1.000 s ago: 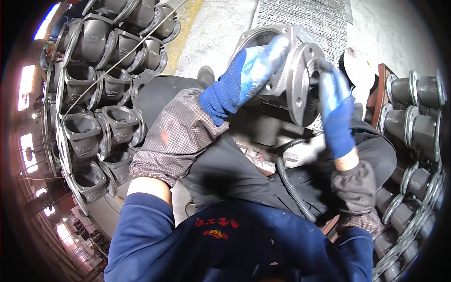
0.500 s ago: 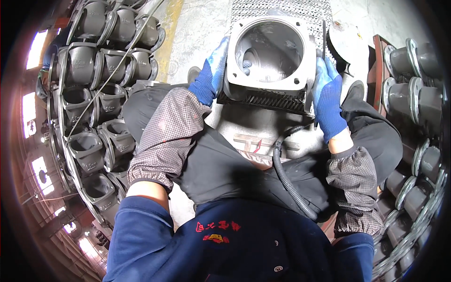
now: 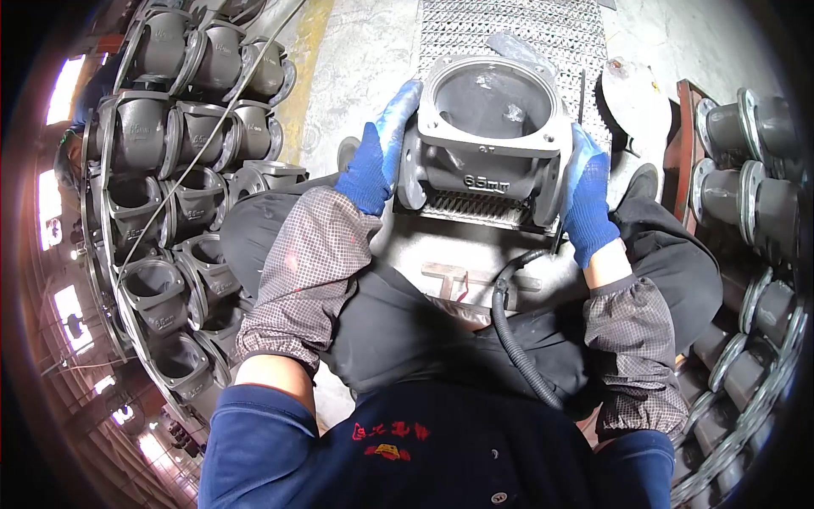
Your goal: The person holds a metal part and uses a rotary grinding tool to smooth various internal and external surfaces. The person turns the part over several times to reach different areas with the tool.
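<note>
A grey cast-metal valve body [image 3: 485, 163] is in front of me, its square top flange [image 3: 496, 143] with a wide round opening facing up. Raised marks stand out on its near wall. My left hand [image 3: 383, 151], in a blue glove, grips the round flange on its left end. On the other side, my right hand [image 3: 587, 188], gloved alike, is closed around the right end flange; some of its fingers are hidden behind the metal. Beneath the valve body is a patterned metal grate [image 3: 475, 209].
Similar castings [image 3: 140, 131] are stacked in rows at left, more castings [image 3: 721, 182] at right beside a rusty red frame [image 3: 685, 153]. A corrugated black hose [image 3: 509, 327] crosses my lap. Beyond the valve body lies a grey flat piece [image 3: 519, 49]; a white rounded object [image 3: 634, 106] stands right.
The valve body has tipped: its round opening faced me more squarely before, and now the near wall shows below the flange. Both hands have kept hold of its ends.
</note>
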`<action>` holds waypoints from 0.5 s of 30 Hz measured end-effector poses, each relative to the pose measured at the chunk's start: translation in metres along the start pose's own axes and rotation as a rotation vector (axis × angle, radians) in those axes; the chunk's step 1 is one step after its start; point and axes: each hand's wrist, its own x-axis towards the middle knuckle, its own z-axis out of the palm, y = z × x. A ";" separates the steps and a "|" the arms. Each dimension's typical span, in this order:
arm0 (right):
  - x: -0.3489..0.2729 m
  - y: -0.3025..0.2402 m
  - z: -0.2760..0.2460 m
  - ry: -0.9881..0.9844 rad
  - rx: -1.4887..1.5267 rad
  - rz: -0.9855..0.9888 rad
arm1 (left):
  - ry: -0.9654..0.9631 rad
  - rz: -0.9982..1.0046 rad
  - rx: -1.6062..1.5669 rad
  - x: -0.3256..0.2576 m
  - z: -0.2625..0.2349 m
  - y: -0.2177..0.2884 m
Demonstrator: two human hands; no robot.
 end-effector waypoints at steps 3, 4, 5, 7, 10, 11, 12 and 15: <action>-0.002 0.003 0.006 0.092 0.096 -0.054 | 0.055 0.093 0.121 -0.009 0.006 0.002; 0.001 0.009 0.007 0.122 0.158 -0.068 | 0.076 0.111 0.137 -0.013 0.005 0.003; 0.004 0.012 0.012 0.147 0.052 -0.210 | 0.086 0.119 0.142 -0.015 0.003 0.003; 0.001 0.016 0.013 0.040 0.594 0.101 | 0.067 0.153 0.141 -0.021 -0.002 0.007; -0.019 0.001 0.019 0.079 0.699 0.300 | -0.073 0.378 0.229 -0.039 -0.001 0.022; -0.020 0.010 0.017 0.000 0.642 0.269 | -0.107 0.500 0.301 -0.042 -0.003 0.025; -0.023 0.019 0.019 0.010 0.676 0.245 | -0.124 0.611 0.418 -0.043 -0.005 0.025; -0.026 0.044 0.024 0.042 0.795 0.200 | -0.134 0.970 1.181 -0.050 -0.018 0.031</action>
